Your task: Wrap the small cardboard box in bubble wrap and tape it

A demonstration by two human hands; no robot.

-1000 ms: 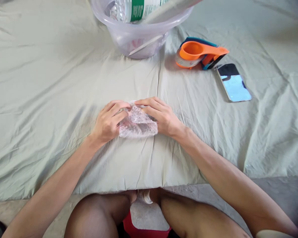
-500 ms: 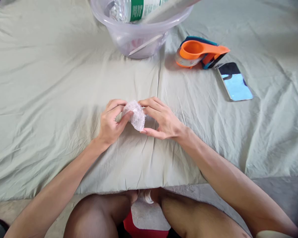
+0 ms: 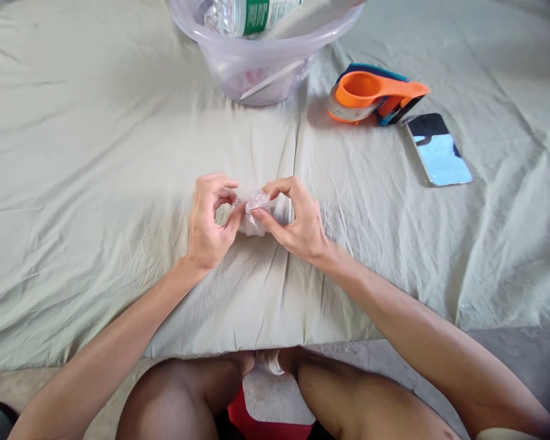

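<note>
A small crumpled bundle of clear bubble wrap (image 3: 255, 225) is between my hands, just above or on the cloth near the middle of the view. My left hand (image 3: 213, 219) pinches its left side between thumb and fingers. On the right side, my right hand (image 3: 297, 220) grips the wrap, with the thumb at the front and the index finger curled behind. Whatever may be inside the wrap is hidden.
A pale cloth (image 3: 119, 183) with wrinkles covers the table. At the back stands a translucent plastic basin (image 3: 256, 67) with a green-labelled plastic bottle (image 3: 256, 15) in it. An orange tape dispenser (image 3: 362, 91) and a phone (image 3: 441, 150) lie at the right.
The bubble wrap has been turned in my hands. My right thumb has moved up and inward onto it, and the right fingers have curled into a pinch.
</note>
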